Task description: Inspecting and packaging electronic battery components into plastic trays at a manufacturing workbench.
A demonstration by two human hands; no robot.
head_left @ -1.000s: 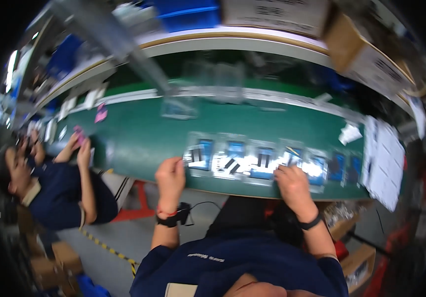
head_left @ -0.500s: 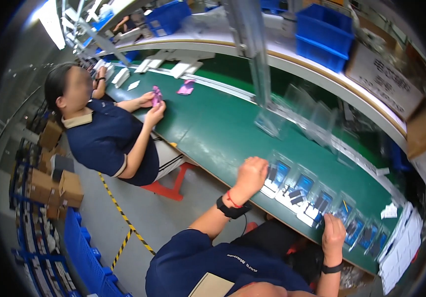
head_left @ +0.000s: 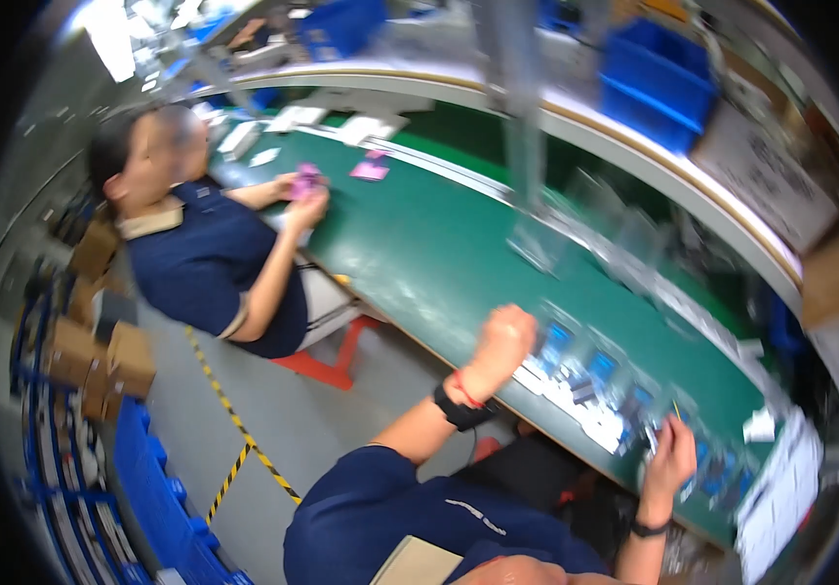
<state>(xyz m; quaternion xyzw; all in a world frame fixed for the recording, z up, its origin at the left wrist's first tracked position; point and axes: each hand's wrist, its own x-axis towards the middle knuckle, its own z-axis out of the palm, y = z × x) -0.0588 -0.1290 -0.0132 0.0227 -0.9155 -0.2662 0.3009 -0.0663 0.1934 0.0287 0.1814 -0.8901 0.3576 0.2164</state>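
A slanting row of clear plastic trays (head_left: 600,366), with blue, dark and white pieces in them, lies along the near edge of the green table (head_left: 419,263). Beside the leftmost tray is my left hand (head_left: 503,343), its fingers curled in; what they hold, if anything, is hidden. My right hand (head_left: 671,456) is over the right part of the row, fingers pinched together. A small item seems to be at its fingertips, too blurred to name. White pieces (head_left: 600,424) lie in front of the middle trays.
At the left a co-worker (head_left: 205,253) holds a pink item (head_left: 305,182). Clear plastic covers (head_left: 537,244) lean near the metal post. A shelf carries blue bins (head_left: 656,83). White sheets (head_left: 780,487) are stacked at the right end.
My right hand has moved slightly to the right along the trays, fingers now pinched higher. My left hand stays beside the leftmost tray. The whole view has shifted a little and is blurred.
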